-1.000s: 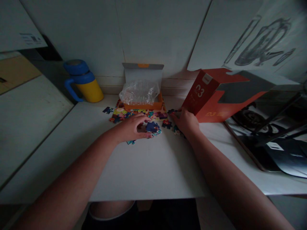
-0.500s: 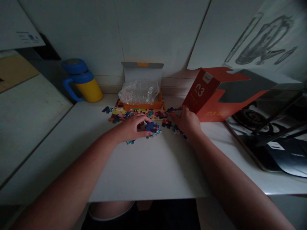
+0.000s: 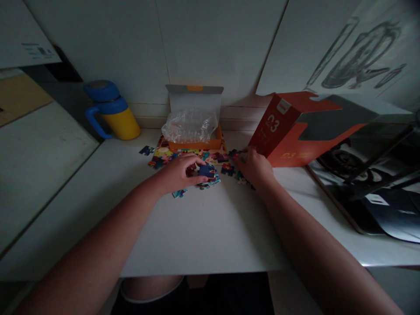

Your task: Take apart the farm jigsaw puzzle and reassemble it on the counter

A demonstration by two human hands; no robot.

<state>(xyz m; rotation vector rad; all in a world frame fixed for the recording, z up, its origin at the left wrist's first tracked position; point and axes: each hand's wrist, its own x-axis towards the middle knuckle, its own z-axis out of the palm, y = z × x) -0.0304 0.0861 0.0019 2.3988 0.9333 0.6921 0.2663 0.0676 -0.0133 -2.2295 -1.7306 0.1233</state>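
Colourful jigsaw pieces (image 3: 183, 156) lie spread on the white table (image 3: 203, 227) in front of an open orange box (image 3: 194, 143) with a crumpled clear plastic bag (image 3: 190, 124) in it. My left hand (image 3: 180, 173) is curled, thumb and fingers pinching a dark blue puzzle piece (image 3: 206, 170) that rests among other pieces. My right hand (image 3: 255, 168) lies over loose pieces (image 3: 229, 169) beside a tilted red carton (image 3: 295, 127); its fingers are bent, and what they hold is hidden.
A yellow mug with a blue lid and handle (image 3: 113, 111) stands at the back left. A dark tray-like object with printed sheets (image 3: 377, 183) fills the right side. A wall runs just behind the orange box.
My left hand has closed its fingers onto the dark blue piece and drawn it slightly back. My right hand has barely shifted.
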